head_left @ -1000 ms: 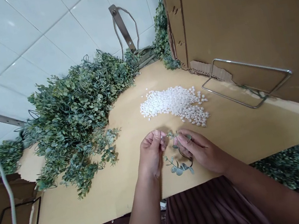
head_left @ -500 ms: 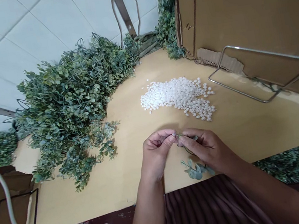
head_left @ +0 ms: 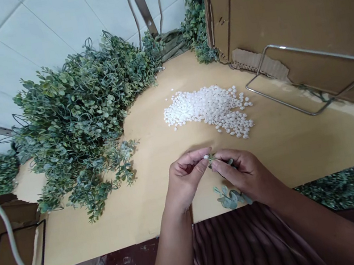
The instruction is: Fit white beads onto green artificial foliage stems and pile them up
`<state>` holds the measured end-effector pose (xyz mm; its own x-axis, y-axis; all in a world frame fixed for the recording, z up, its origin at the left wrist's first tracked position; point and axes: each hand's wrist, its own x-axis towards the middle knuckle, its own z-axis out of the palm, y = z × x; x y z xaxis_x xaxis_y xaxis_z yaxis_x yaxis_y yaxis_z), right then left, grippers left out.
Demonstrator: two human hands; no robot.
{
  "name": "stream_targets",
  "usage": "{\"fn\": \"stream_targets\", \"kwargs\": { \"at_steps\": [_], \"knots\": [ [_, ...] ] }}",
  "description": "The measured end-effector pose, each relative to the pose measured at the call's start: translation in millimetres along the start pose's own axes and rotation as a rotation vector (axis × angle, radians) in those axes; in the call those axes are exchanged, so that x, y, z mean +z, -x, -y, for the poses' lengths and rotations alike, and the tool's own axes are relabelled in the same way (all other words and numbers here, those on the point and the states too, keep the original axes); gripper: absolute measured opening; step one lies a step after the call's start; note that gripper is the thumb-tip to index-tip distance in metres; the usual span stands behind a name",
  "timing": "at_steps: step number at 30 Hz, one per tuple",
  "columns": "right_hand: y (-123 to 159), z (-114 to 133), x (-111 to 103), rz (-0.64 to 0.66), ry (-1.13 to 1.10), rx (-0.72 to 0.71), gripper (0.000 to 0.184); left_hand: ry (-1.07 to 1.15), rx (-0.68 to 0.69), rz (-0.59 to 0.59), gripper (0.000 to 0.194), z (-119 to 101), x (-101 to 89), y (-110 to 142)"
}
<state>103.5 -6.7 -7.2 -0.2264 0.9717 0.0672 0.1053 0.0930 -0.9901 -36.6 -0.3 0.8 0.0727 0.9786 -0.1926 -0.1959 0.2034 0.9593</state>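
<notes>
My left hand [head_left: 186,178] is pinched shut on a tiny white bead [head_left: 206,157] at its fingertips. My right hand [head_left: 243,174] is closed round a small green plastic leaf sprig [head_left: 230,199], whose leafy end hangs below the fingers. The fingertips of both hands meet at the sprig's tip, above the front of a tan board [head_left: 159,189]. Just beyond the hands lies a heap of white beads [head_left: 209,109].
A big pile of green plastic foliage [head_left: 76,122] covers the board's left side. A cardboard box [head_left: 296,13] stands at the right with a wire frame [head_left: 311,83] leaning on it. A grey cable [head_left: 0,225] hangs at the left over another box. More foliage lies low at the right.
The sprig's hanging end has shifted from between my hands to under my right hand. The view has tilted a little, and the hands stay together at the sprig's tip.
</notes>
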Motion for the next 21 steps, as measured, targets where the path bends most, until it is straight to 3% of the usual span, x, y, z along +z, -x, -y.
{"fn": "stream_targets", "kwargs": {
  "at_steps": [10, 21],
  "knots": [
    [2.0, 2.7, -0.6, -0.060, 0.018, 0.023, 0.029, -0.073, 0.037, -0.001, 0.012, -4.1, 1.1, -0.4],
    [2.3, 1.8, 1.7, -0.073, 0.022, 0.017, 0.030, 0.004, -0.066, -0.026, 0.018, -0.5, -0.7, -2.4]
  ]
}}
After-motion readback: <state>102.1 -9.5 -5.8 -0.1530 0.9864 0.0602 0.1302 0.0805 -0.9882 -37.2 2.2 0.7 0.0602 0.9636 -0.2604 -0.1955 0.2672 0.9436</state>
